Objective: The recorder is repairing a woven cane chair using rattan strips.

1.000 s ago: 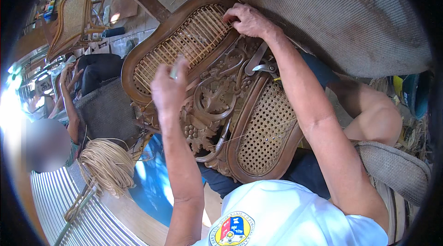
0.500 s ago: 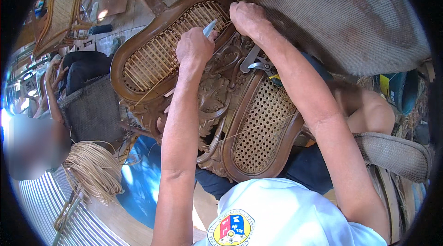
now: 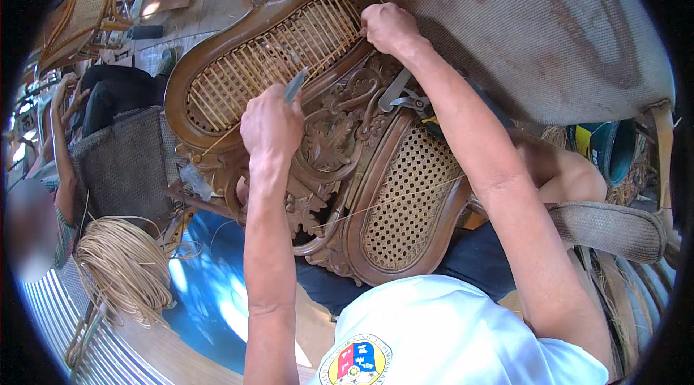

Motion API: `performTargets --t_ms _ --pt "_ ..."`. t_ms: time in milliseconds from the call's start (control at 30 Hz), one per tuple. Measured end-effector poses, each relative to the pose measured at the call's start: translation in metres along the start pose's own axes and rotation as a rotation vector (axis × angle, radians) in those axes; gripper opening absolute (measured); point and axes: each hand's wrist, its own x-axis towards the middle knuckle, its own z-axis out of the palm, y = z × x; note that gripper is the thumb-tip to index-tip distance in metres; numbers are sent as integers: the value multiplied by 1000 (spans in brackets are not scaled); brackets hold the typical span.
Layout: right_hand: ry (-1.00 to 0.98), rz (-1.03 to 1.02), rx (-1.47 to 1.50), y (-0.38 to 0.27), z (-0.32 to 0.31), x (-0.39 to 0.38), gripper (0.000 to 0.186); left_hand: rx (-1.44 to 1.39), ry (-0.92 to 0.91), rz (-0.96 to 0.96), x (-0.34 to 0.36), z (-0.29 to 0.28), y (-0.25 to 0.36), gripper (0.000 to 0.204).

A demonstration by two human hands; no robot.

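Observation:
A carved wooden seat frame lies across my lap, with an oval cane panel (image 3: pixel 238 92) of parallel strands at its upper left. My left hand (image 3: pixel 271 125) is closed around a tool with a pointed grey blade (image 3: pixel 295 86); its handle is hidden in the fist. My right hand (image 3: pixel 390 27) pinches at the upper right end of that panel, where a thin cane strand (image 3: pixel 331 60) runs from its fingers down toward the left. A second, finished-looking woven cane panel (image 3: pixel 408 204) sits nearer me. Metal pliers (image 3: pixel 412 101) rest on the carving between the panels, partly behind my right forearm.
A large mesh-covered cushioned surface (image 3: pixel 506 31) fills the upper right. At the left lie a coil of cane (image 3: pixel 123 266) and a dark mesh chair back (image 3: pixel 119 161) near another person. A cane chair (image 3: pixel 90 13) stands far left; a dark bucket (image 3: pixel 614 150) is at the right.
My left hand with the blade has moved down and left, away from my right hand. My right hand stays at the panel's end. The view has shifted slightly.

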Motion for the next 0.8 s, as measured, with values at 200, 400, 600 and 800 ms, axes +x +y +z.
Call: performTargets --t_ms 200,400,600,800 --pt "-17 -53 325 20 -3 -4 18 -45 55 -112 -21 -9 -27 29" --pt "-125 -5 326 29 -4 -1 14 36 37 -144 -45 -49 -53 34" --pt "63 -22 47 14 -1 -12 23 -81 124 -157 -50 -41 -70 31" --pt "172 -386 177 1 -9 -21 28 -136 253 -57 -52 -21 -87 30"
